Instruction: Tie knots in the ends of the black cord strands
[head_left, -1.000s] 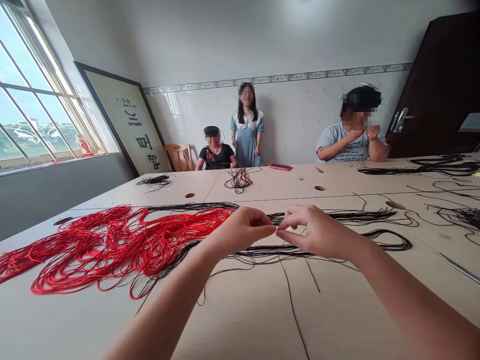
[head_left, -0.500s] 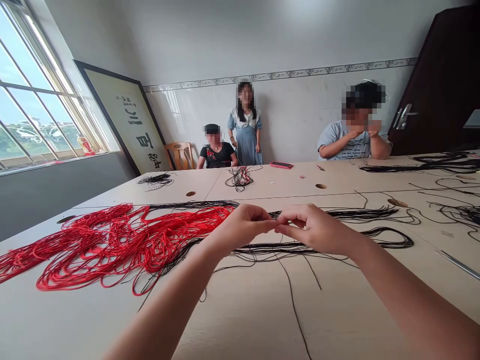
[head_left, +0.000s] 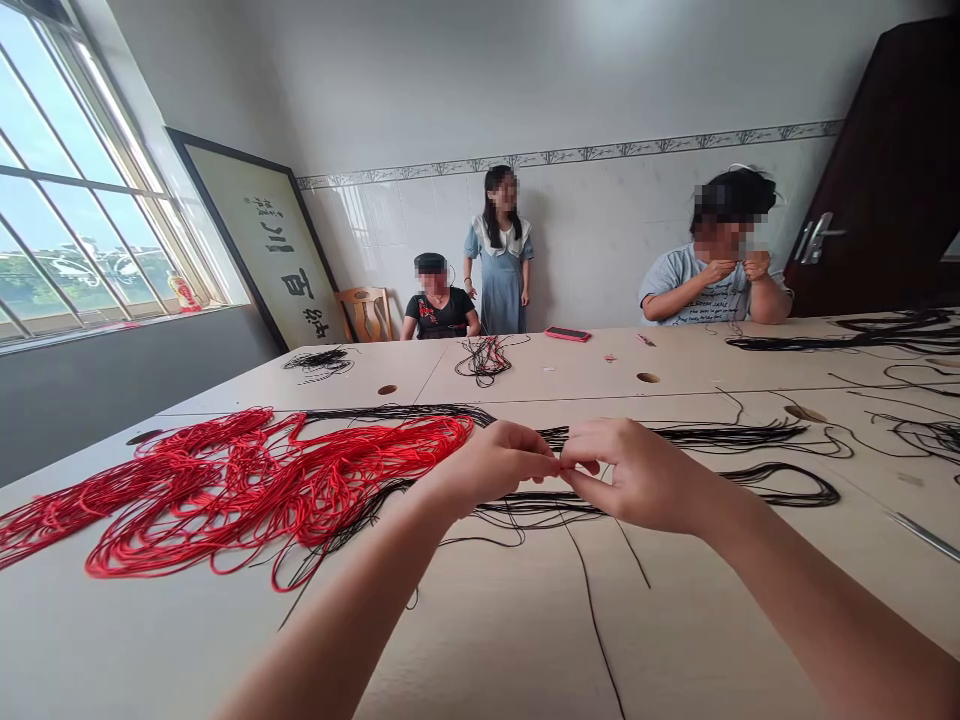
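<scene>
My left hand (head_left: pixel 491 465) and my right hand (head_left: pixel 630 475) meet above the table, their fingertips pinched together on a thin cord (head_left: pixel 561 468). The pinched part is too small to see clearly. A large tangle of red cord (head_left: pixel 247 490) lies left of my left hand. Long strands of black cord (head_left: pixel 720 435) stretch behind and beneath my right hand, and a single black strand (head_left: pixel 592 610) runs toward the near table edge.
The pale table (head_left: pixel 480 640) has round holes (head_left: pixel 648 378). Smaller black cord bundles (head_left: pixel 484 360) lie farther off, near a pink phone (head_left: pixel 568 334). A metal rod (head_left: pixel 926 537) lies at right. One seated person (head_left: pixel 712 290) holds both hands near the chin; others sit and stand beyond.
The whole scene has shifted slightly right in view. My fingertips have stayed together, with my right fingers curling more tightly around the pinch.
</scene>
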